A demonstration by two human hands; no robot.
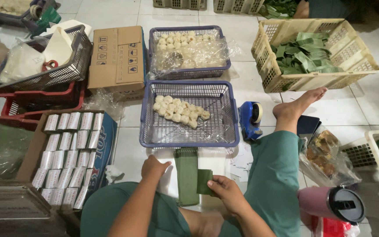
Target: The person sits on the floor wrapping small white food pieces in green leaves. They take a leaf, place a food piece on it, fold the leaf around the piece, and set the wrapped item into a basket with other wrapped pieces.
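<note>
I sit on a tiled floor with a long strip of green leaf (186, 173) lying in front of me. My right hand (227, 192) pinches a smaller folded piece of leaf (204, 181) beside the strip. My left hand (153, 167) rests with curled fingers on the white sheet just left of the strip and holds nothing that I can see. Beyond the leaf stands a purple basket (229, 131) lined with clear plastic, with several pale dough balls (178, 111) in it.
A second purple basket (152, 50) of dough balls stands farther back. A cream crate (365, 66) holds folded leaves. A blue tape dispenser (250, 119) lies by my foot. A box of wrapped white packs (69, 153), a cardboard box (117, 57) and a pink bottle (332, 202) are nearby.
</note>
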